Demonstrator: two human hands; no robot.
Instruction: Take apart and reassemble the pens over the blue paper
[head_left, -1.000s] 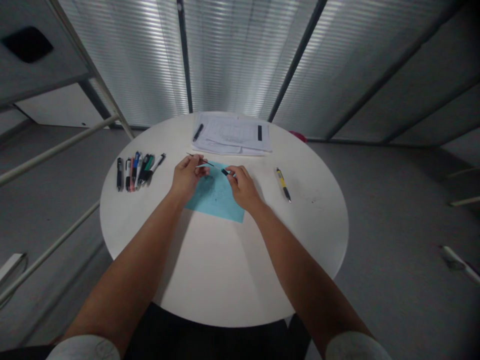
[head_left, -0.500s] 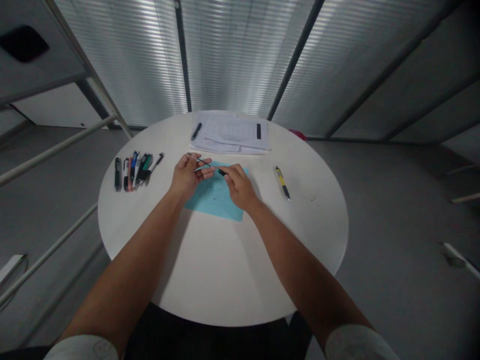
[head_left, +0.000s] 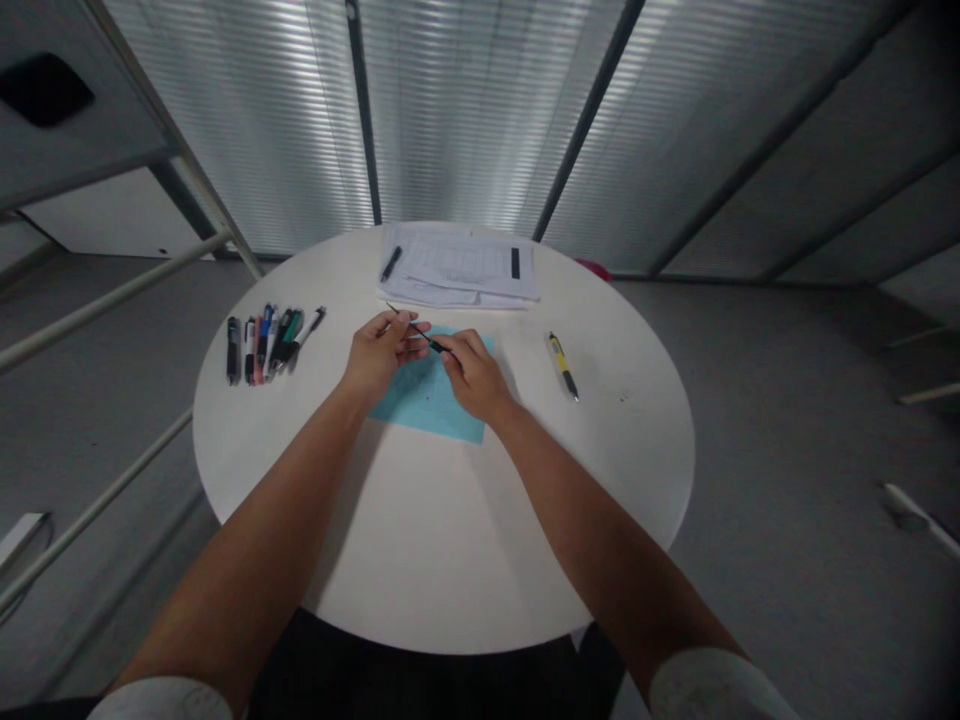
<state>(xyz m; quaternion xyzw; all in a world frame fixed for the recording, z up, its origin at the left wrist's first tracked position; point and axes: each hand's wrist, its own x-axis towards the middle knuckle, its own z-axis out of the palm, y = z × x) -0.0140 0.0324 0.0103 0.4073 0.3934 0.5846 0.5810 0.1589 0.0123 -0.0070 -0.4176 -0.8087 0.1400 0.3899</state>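
Left hand (head_left: 380,352): thumb and fingertips clamped on a thin, straight, dark rod (head_left: 422,334). The rod slants over the far part of a light-blue rectangular paper sheet (head_left: 442,412), its free end pointing away from the body. Right hand (head_left: 478,376): thumb and fingers clamped on a short, dark green-and-black cylindrical piece (head_left: 438,347), also above the blue sheet. The two hands are near each other, not visibly touching.

Change: the pale section visible between rod and cylindrical piece a second ago is no longer seen; the rod has shifted toward the right hand. The near end of the rod now appears to meet the cylindrical piece, roughly in line with it. This suggests that the parts are being joined; the depth of any insertion cannot be told.

Left of the blue sheet: a cluster of black, white, pink, blue and green plastic pens (head_left: 274,340). Right of it: a single yellow-and-black pen (head_left: 563,366). Beyond it: a stack of white printed papers (head_left: 465,270), with a slim black pen (head_left: 391,263) resting on its left part. The round white surface (head_left: 442,540) carries all of these and extends past the blue sheet on every side.
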